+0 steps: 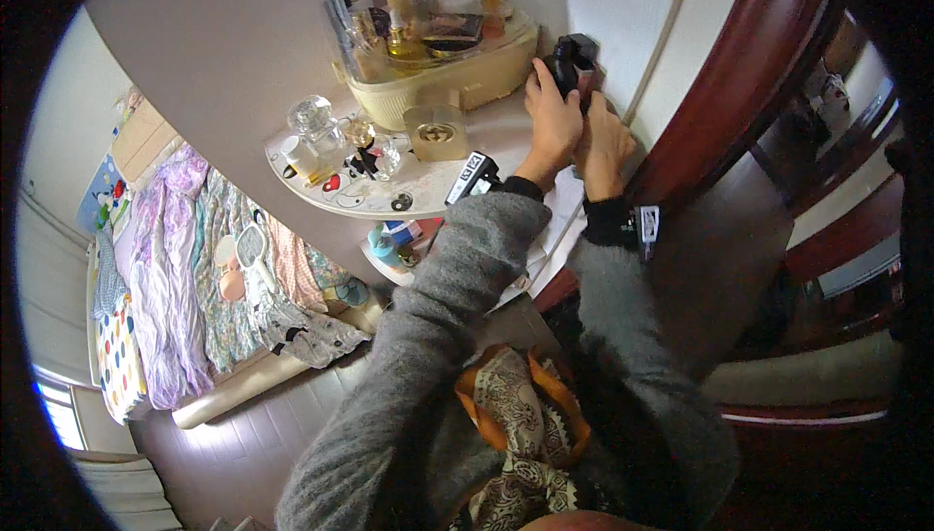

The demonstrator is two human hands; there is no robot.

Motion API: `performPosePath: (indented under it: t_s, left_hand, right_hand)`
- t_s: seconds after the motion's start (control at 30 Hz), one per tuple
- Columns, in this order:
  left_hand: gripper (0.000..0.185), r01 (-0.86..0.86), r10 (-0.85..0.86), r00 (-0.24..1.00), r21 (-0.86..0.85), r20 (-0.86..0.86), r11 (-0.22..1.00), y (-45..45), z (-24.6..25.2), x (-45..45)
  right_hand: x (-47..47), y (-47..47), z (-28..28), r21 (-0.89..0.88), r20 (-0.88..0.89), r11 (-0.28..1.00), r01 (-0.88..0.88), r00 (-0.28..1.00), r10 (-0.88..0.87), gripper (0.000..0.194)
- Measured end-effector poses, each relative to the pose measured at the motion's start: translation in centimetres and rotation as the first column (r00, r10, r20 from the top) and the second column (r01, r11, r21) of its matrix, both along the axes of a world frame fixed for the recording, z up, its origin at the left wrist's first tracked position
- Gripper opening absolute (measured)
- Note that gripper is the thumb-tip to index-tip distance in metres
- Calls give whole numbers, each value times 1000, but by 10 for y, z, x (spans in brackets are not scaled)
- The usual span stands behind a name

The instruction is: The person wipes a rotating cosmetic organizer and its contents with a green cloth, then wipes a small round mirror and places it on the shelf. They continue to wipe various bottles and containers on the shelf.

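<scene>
At the right end of a white corner shelf [438, 195], beside the wall, my left hand [552, 118] has its fingers around a dark bottle [562, 72]. My right hand [604, 142] is close against it, its fingertips at a small dark object with a pinkish part [586, 78]; whether it grips that object cannot be told. A black box-like item [581, 45] is just behind the bottle. Left of my hands is a cream cosmetics case [452, 86] with a clear dome over bottles and compacts. In front of the case sits a square gold perfume bottle [435, 134].
Glass perfume bottles [317, 126] and small trinkets [368, 159] crowd the shelf's left end. A lower shelf holds a blue bottle [383, 246]. A dark red wooden door frame [722, 71] rises at right. Far left, a bed carries clothes and a hand mirror [252, 246].
</scene>
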State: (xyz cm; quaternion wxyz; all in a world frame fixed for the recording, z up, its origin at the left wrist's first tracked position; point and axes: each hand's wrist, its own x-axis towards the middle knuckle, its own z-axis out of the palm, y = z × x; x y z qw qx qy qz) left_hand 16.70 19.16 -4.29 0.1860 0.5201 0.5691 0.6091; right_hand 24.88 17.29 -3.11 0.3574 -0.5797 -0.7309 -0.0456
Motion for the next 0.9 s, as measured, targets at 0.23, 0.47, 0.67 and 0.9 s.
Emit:
performPosePath:
  t_s: [0.23, 0.47, 0.67, 0.9]
  left_hand:
    - [79, -32, 31, 999, 25, 30, 999, -15, 10, 1]
    - [60, 192, -35, 914, 356, -404, 915, -193, 38, -97]
    - [91, -374, 416, 777, 185, -472, 909, -185, 76, -284]
    - [107, -111, -62, 786, -240, -615, 965, -143, 56, -333]
  right_hand:
    - [-7, 1, 5, -152, -135, 978, 143, 977, -164, 39]
    - [-24, -50, 20, 29, -374, 919, -394, 848, 375, 40]
    - [-65, -60, 28, -72, -279, 781, -620, 765, 581, 54]
    - [-91, -45, 22, -144, -344, 763, -630, 755, 558, 57]
